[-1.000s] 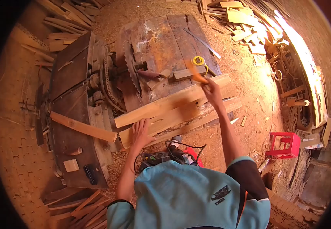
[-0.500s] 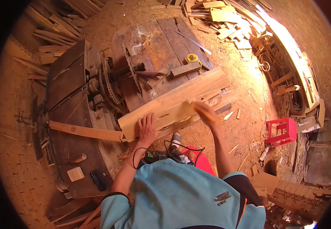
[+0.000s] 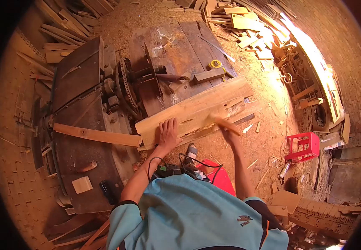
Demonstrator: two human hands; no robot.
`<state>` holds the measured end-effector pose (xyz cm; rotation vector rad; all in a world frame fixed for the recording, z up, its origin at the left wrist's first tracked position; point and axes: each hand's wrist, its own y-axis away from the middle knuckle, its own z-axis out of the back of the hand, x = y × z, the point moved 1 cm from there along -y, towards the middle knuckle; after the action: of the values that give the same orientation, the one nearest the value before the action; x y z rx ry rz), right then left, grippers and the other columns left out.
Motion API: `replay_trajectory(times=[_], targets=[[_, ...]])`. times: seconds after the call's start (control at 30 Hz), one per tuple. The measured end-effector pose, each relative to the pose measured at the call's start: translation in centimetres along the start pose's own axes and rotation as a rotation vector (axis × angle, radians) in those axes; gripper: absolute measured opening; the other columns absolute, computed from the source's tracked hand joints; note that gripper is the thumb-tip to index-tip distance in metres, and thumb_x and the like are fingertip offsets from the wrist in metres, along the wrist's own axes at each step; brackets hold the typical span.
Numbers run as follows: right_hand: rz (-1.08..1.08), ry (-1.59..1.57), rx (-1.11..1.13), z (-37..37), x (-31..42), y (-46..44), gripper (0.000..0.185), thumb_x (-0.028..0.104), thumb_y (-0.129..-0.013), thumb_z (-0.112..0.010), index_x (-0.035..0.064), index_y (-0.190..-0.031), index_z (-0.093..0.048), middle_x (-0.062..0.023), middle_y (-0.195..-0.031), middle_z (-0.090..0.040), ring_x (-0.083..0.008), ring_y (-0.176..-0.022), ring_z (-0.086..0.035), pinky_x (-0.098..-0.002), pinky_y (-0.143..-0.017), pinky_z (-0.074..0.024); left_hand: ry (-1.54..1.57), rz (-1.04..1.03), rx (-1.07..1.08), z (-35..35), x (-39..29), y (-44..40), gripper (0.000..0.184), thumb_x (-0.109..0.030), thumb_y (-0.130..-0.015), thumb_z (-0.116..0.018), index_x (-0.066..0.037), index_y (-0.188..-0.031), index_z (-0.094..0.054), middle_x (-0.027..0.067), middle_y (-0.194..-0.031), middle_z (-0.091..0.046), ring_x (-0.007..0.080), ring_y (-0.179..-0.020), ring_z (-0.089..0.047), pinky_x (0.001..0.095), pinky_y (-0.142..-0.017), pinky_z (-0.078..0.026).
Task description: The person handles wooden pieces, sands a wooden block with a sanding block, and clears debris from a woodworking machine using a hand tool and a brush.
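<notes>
A wide pale wooden board (image 3: 197,100) lies slantwise in front of me, with dark knots and a rough, gouged patch near its right end. My left hand (image 3: 169,132) rests flat on its near left part, fingers spread. Over the near right edge, my right hand (image 3: 230,136) grips a wooden-handled brush (image 3: 229,125). The brush's far end touches or hovers just over the board; motion blur hides which. A narrow curved wooden strip (image 3: 97,135) reaches left from the board's left end.
Beyond the board stands a metal machine table (image 3: 168,50) with a toothed wheel (image 3: 126,79). A yellow tape measure (image 3: 215,64) and a wood block (image 3: 208,76) lie there. Scrap wood (image 3: 247,25) is heaped at the back. A red stool (image 3: 303,146) stands right.
My right hand has swung the brush, turning its handle end to the right. My left hand stays on the board. The whole view has shifted slightly.
</notes>
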<state>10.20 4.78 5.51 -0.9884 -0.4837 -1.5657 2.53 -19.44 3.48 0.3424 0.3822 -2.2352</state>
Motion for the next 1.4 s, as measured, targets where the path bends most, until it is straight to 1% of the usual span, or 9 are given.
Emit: replay_trajectory(times=[0.23, 0.37, 0.47, 0.6, 0.7, 0.73, 0.83, 1.13, 1.4], targets=[[-0.205, 0.001, -0.465, -1.7, 0.2, -1.2, 0.018, 0.011, -0.078, -0.051, 0.0009, -0.091, -0.058, -0.0148, -0.082, -0.06, -0.022, -0.076, -0.057, -0.0298, -0.065, -0.044, 0.109, 0.088, 0.104, -0.6, 1.2, -0.2, 0.087, -0.032, -0.045, -0.076, -0.001, -0.115, -0.036, 0.0141, -0.11, -0.039, 0.0289, -0.105, -0.034, 0.0403, -0.089, -0.024], [-0.158, -0.039, 0.305, -2.4, 0.9, -2.7, 0.023, 0.005, -0.072, -0.045, 0.0006, -0.091, -0.058, -0.0184, -0.08, -0.059, -0.0317, -0.076, -0.056, -0.0353, -0.068, -0.0442, 0.128, 0.135, 0.089, 0.0, 0.9, -0.3, 0.089, -0.034, -0.045, -0.076, -0.004, -0.118, -0.035, 0.0136, -0.11, -0.037, 0.0294, -0.106, -0.034, 0.0404, -0.089, -0.025], [-0.278, 0.138, -0.563, -1.8, 6.0, -4.2, 0.025, 0.007, -0.072, -0.047, 0.002, -0.094, -0.057, -0.0183, -0.079, -0.059, -0.0313, -0.076, -0.056, -0.0351, -0.067, -0.0442, 0.113, 0.156, 0.067, -0.6, 0.9, 0.3, 0.091, -0.036, -0.047, -0.076, -0.006, -0.121, -0.033, 0.0129, -0.111, -0.036, 0.0295, -0.107, -0.033, 0.0403, -0.089, -0.026], [0.14, 0.23, 0.594, -3.1, 1.9, -4.2, 0.026, 0.011, -0.075, -0.052, 0.0036, -0.1, -0.056, -0.0135, -0.089, -0.06, -0.0285, -0.075, -0.058, -0.0316, -0.063, -0.0442, 0.127, 0.174, 0.107, -0.1, 1.3, 0.4, 0.092, -0.038, -0.049, -0.075, -0.007, -0.124, -0.031, 0.0122, -0.113, -0.035, 0.0298, -0.108, -0.031, 0.0408, -0.091, -0.025], [-0.252, -0.014, 0.273, -1.1, 2.2, -4.8, 0.025, 0.016, -0.075, -0.053, 0.0048, -0.096, -0.058, -0.0149, -0.089, -0.059, -0.0319, -0.074, -0.057, -0.0347, -0.064, -0.0448, 0.118, 0.181, 0.111, -0.3, 1.2, 0.5, 0.092, -0.038, -0.049, -0.075, -0.008, -0.124, -0.031, 0.012, -0.114, -0.034, 0.0303, -0.109, -0.03, 0.0413, -0.091, -0.025], [0.129, -0.007, -0.158, -1.0, 3.5, -5.5, 0.022, 0.016, -0.075, -0.053, 0.0037, -0.093, -0.059, -0.0188, -0.082, -0.059, -0.0321, -0.067, -0.057, -0.037, -0.059, -0.0449, 0.112, 0.177, 0.105, -0.5, 1.2, 0.4, 0.092, -0.038, -0.05, -0.074, -0.008, -0.124, -0.031, 0.012, -0.114, -0.034, 0.0305, -0.109, -0.03, 0.0414, -0.091, -0.025], [-0.28, 0.416, 0.145, -2.4, 1.3, -4.1, 0.018, 0.012, -0.074, -0.055, 0.003, -0.087, -0.06, -0.0196, -0.079, -0.059, -0.0273, -0.061, -0.058, -0.0358, -0.055, -0.0441, 0.108, 0.175, 0.094, -0.6, 1.1, 0.4, 0.091, -0.037, -0.05, -0.074, -0.008, -0.124, -0.03, 0.0118, -0.114, -0.034, 0.0309, -0.11, -0.03, 0.0413, -0.091, -0.025], [-0.03, -0.091, 0.506, -5.3, 1.9, -2.3, 0.021, 0.017, -0.074, -0.057, -0.0003, -0.086, -0.057, -0.0104, -0.066, -0.059, -0.0177, -0.059, -0.056, -0.0288, -0.053, -0.0435, 0.124, 0.214, 0.074, -0.5, 0.5, 0.2, 0.091, -0.036, -0.051, -0.074, -0.01, -0.125, -0.029, 0.0103, -0.115, -0.035, 0.0287, -0.109, -0.031, 0.0392, -0.092, -0.025], [-0.219, 0.195, -0.11, -4.7, -0.3, -2.1, 0.027, 0.02, -0.075, -0.058, -0.0008, -0.087, -0.046, -0.0199, -0.061, -0.054, -0.0339, -0.057, -0.054, -0.036, -0.049, -0.0411, 0.107, 0.182, 0.077, -0.1, 0.7, 0.8, 0.092, -0.035, -0.05, -0.074, -0.009, -0.125, -0.029, 0.0101, -0.114, -0.036, 0.0284, -0.106, -0.034, 0.0379, -0.092, -0.025]])
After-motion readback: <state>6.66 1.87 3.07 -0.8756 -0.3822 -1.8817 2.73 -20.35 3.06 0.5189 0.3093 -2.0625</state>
